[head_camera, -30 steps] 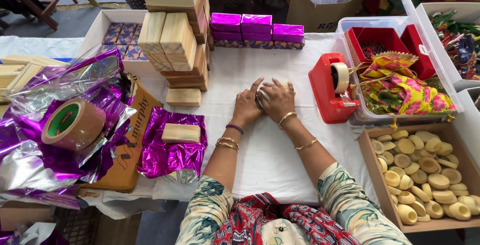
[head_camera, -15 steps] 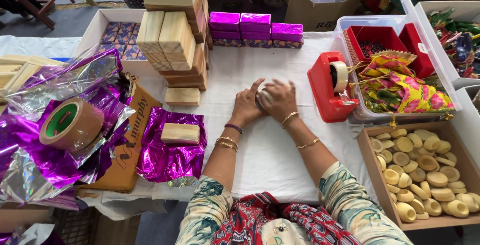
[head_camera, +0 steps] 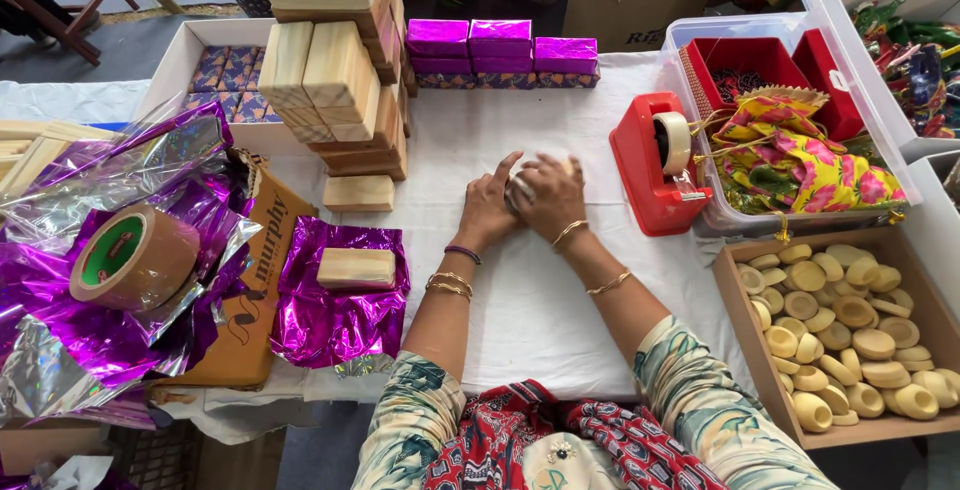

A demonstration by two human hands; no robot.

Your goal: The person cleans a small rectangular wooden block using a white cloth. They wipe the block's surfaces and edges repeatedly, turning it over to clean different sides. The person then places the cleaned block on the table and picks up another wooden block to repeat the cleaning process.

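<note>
Open white cloth (head_camera: 530, 300) before the hands; passage bounded left by stacked wooden blocks (head_camera: 335, 80), right by red tape dispenser (head_camera: 660, 165), behind by magenta boxes (head_camera: 500, 50).

- Setting: a small gift-packing workshop, worked by hand.
- Work surface: a table (head_camera: 560, 320) under a white cloth, crowded with stock.
- Raw stock: stacked wooden blocks (head_camera: 335, 80) and a box of small clay lamps (head_camera: 855, 325).
- Wrapping supplies: purple foil sheets (head_camera: 120, 250), a tape roll (head_camera: 135, 258), a red tape dispenser (head_camera: 660, 165).
- Finished goods: foil-wrapped boxes (head_camera: 500, 45) in a row at the far edge.
- Storage: cardboard cartons (head_camera: 640, 0) and plastic bins (head_camera: 800, 130) beside the table.
</note>
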